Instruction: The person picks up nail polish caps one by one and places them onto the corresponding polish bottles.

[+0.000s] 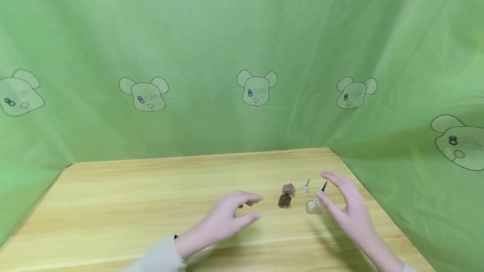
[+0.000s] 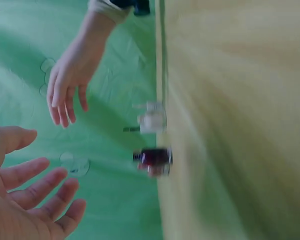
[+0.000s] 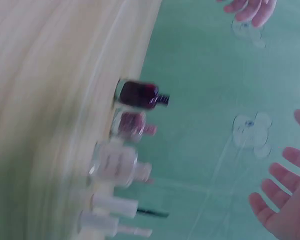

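Three nail polish bottles with open necks stand on the table: a dark red bottle [image 1: 285, 200], a mauve bottle [image 1: 289, 189] behind it, and a pale bottle [image 1: 313, 207] to the right. White brush caps stand with their brushes upward, one cap [image 1: 306, 187] behind the pale bottle and a dark-brushed cap [image 3: 115, 205] near the right hand; another is partly hidden by that hand. My left hand [image 1: 228, 217] hovers left of the bottles, fingers apart and loosely bent, holding nothing. My right hand [image 1: 351, 211] hangs just right of the pale bottle, thumb and fingers spread, holding nothing.
The bottles and caps sit on the right part of a light wooden table [image 1: 151, 205]. A green curtain [image 1: 204, 53] with bear-head outlines surrounds its back and sides. The table's right edge runs close beyond the right hand.
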{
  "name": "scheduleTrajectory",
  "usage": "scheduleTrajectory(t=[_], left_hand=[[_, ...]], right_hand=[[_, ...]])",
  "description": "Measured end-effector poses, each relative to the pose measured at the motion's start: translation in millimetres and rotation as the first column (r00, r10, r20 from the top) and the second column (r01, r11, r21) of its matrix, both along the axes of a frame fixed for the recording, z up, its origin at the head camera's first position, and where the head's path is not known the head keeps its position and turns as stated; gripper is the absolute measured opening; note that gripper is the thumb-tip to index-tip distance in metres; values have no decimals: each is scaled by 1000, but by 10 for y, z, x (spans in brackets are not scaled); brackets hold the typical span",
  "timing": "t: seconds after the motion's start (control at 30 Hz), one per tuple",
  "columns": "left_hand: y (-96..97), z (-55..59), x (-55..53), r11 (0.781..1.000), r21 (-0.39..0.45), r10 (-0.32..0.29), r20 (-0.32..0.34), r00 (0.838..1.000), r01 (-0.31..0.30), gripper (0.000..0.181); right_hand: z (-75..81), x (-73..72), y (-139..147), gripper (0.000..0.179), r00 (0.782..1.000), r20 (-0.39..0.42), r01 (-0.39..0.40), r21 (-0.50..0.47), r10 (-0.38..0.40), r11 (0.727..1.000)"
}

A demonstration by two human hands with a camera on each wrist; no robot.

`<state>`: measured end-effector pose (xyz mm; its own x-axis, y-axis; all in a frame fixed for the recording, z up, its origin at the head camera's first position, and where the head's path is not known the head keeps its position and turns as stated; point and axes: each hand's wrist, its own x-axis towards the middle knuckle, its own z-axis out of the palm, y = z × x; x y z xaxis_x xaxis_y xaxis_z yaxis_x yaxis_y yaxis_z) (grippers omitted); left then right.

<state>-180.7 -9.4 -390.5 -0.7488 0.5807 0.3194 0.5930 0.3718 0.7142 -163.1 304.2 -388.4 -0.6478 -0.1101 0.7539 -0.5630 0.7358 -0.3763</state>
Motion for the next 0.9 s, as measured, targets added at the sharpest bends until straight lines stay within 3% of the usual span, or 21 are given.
scheduleTrajectory(t=[0.17, 0.3, 0.4, 0.53, 0.67, 0.77, 0.9], left_hand=[[181, -27, -1, 991, 117, -80, 188, 979, 58, 45], [331, -34, -4, 986, 149, -104, 253, 962, 68, 49], [442, -56, -16, 985, 151, -118, 274, 955, 79, 53], [585, -111, -51, 981, 165, -151, 330, 932, 101, 55], [713, -139, -71, 969, 222, -195, 426, 884, 107, 55], [811, -152, -70, 963, 255, -206, 484, 850, 89, 55], [958, -192, -60, 964, 258, -201, 530, 824, 69, 56]], right_hand=[[-43, -42, 238, 64, 998, 59, -1, -106, 7, 994], [-76, -76, 390, 68, 986, 153, -31, -192, 61, 981], [-114, -111, 495, 70, 966, 203, -98, -287, 161, 953], [-190, -174, 657, 71, 917, 208, -225, -436, 341, 871], [-260, -226, 822, 79, 856, 226, -295, -526, 465, 798], [-320, -254, 944, 84, 811, 280, -310, -539, 514, 783], [-411, -281, 1073, 84, 731, 355, -338, -553, 582, 762]])
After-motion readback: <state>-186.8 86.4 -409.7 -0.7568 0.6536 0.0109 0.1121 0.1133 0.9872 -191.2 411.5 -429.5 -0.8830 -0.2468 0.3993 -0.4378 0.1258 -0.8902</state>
